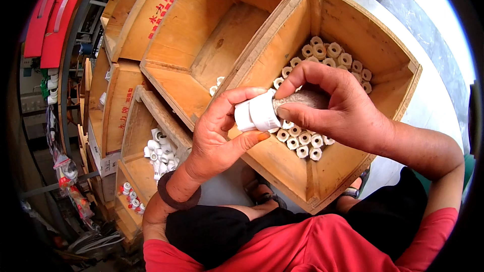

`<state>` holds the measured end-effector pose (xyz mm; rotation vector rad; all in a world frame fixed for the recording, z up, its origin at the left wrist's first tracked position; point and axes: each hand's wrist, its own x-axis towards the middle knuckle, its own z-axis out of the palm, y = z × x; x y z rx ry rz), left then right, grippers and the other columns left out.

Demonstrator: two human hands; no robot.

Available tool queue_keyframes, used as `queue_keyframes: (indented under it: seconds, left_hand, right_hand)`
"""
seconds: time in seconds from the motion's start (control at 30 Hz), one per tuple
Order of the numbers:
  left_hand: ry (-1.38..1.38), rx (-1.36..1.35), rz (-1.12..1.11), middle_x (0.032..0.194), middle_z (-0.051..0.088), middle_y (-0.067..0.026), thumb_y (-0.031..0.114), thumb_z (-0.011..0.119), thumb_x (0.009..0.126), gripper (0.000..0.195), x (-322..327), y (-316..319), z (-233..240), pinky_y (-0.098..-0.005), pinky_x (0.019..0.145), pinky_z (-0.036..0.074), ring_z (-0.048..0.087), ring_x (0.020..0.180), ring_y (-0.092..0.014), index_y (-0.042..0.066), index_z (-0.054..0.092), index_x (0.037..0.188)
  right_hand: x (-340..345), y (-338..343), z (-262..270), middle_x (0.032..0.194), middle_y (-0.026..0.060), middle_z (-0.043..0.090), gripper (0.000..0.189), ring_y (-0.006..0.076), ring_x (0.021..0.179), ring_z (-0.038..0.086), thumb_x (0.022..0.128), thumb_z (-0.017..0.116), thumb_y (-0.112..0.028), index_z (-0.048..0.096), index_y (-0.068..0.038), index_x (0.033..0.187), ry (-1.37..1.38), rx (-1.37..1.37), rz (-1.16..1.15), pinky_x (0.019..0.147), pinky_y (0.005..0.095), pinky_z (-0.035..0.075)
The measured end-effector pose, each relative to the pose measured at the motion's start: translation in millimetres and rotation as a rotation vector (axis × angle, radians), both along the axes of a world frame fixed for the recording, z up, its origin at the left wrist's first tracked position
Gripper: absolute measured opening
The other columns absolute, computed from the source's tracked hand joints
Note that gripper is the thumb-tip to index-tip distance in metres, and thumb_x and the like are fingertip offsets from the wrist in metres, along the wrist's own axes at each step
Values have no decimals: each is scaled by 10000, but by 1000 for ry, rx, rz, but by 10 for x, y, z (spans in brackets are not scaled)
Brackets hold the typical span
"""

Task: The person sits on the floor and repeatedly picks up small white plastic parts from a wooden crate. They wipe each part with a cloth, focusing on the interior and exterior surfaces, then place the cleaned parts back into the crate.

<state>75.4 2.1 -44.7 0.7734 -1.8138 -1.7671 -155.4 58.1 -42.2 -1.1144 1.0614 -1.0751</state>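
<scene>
My left hand (217, 138) grips a white plastic pipe fitting (257, 112) with a wide ribbed collar. Against the fitting's right end, my right hand (336, 107) pinches a grey-brown, rough-textured piece (302, 99) between thumb and fingers; what this piece is, I cannot tell, and its far end is hidden in the hand. Both hands are above a wooden crate (378, 41), in which many off-white plastic fittings with hexagonal ends (303, 138) lie on the bottom, partly covered by the hands.
A second wooden crate (170, 45) adjoins on the left, with a few white fittings (216, 85) inside. Lower left, another wooden crate (132, 136) holds white elbow fittings (162, 155) and some with red parts (132, 199). Shelving with bagged goods (68, 173) stands at the far left.
</scene>
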Motion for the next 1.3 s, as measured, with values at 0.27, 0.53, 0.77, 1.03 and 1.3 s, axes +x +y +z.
queue_keyframes:
  seconds: [0.27, 0.53, 0.77, 1.03, 1.3]
  left_hand:
    - [29, -7, -11, 1271, 543, -91, -3, 727, 847, 582, -12, -3, -31, -322, 1016, 464, 549, 1194, -180, 8, 430, 1348]
    - [16, 61, -39, 1238, 566, -94, 34, 728, 860, 567, -22, 10, -50, -326, 980, 493, 579, 1142, -169, -5, 443, 1348]
    - [61, 571, -126, 1078, 649, -110, 186, 739, 884, 598, -39, -19, -56, -319, 841, 536, 652, 918, -183, -26, 445, 1359]
    - [100, 387, 23, 1110, 636, -107, 181, 695, 912, 487, -104, 30, -53, -320, 810, 546, 641, 908, -177, -10, 489, 1310]
    - [17, 380, 27, 1120, 618, -115, 268, 755, 842, 615, -122, 59, -19, -349, 768, 553, 619, 976, -209, 13, 464, 1319]
  right_hand:
    - [-143, -2, -55, 993, -7, 612, 221, 59, 926, 582, 868, 742, -124, 617, -49, 1035, 25, 87, 80, 814, 221, 492]
    - [-98, 42, -151, 837, 72, 609, 219, 166, 789, 639, 804, 717, -56, 592, -35, 983, 225, -328, -12, 668, 277, 526]
    - [-200, -13, -157, 877, 94, 525, 265, 292, 763, 618, 747, 695, -80, 512, -73, 939, 700, -915, 138, 593, 383, 534]
    - [-215, 20, -175, 987, 34, 641, 234, 135, 856, 622, 884, 732, -144, 621, -55, 1069, 224, -354, 112, 762, 259, 498]
    - [-203, 101, -307, 938, 13, 659, 254, 61, 855, 608, 928, 704, -218, 630, -38, 1093, -257, 196, 177, 739, 212, 506]
